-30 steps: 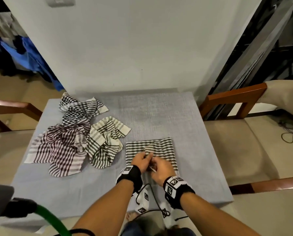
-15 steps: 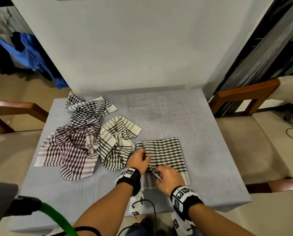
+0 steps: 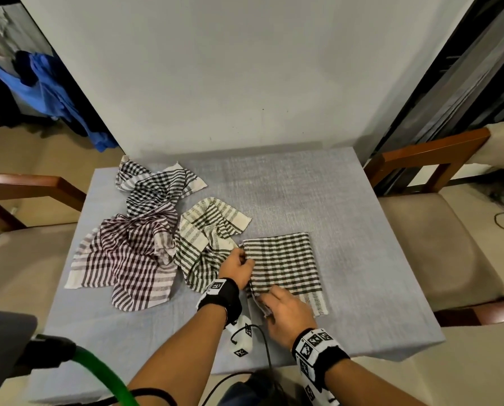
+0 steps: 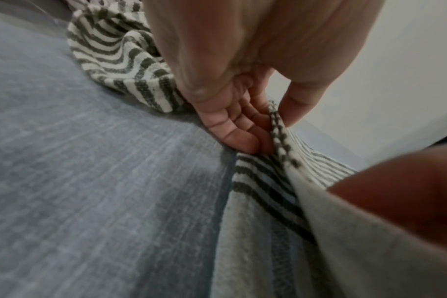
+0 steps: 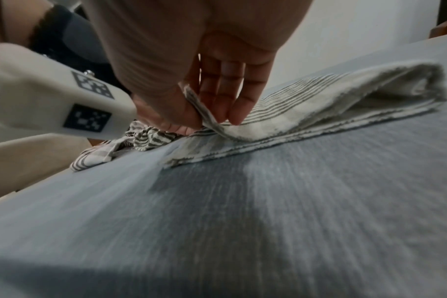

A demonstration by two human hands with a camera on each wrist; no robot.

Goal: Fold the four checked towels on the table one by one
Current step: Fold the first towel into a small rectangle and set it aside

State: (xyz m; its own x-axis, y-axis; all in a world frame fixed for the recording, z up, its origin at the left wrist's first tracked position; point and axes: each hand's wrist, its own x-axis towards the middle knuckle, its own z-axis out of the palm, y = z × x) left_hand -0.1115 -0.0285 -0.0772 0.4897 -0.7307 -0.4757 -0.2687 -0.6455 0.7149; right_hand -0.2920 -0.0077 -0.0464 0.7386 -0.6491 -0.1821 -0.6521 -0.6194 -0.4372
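Note:
A green-checked towel (image 3: 284, 266) lies folded into a rectangle on the grey table (image 3: 303, 194), right of centre. My left hand (image 3: 235, 266) pinches its far left edge (image 4: 278, 129) between thumb and fingers. My right hand (image 3: 285, 310) pinches the near left corner (image 5: 204, 115) of the same towel, lifting the upper layer slightly. To the left lie three crumpled towels: a second green-checked one (image 3: 209, 241), a maroon-checked one (image 3: 124, 259) and a black-checked one (image 3: 154, 186) at the back.
Wooden-armed cushioned chairs stand on both sides (image 3: 438, 218) (image 3: 25, 189). A white wall (image 3: 215, 68) rises just behind the table. A green hose (image 3: 98, 373) and a dark object sit at the near left. Bare tablecloth shows to the right and behind the folded towel.
Both hands have slid from the towel's middle to its left edge, the left hand going up, the right hand coming toward me. The bunched fold has been flattened out.

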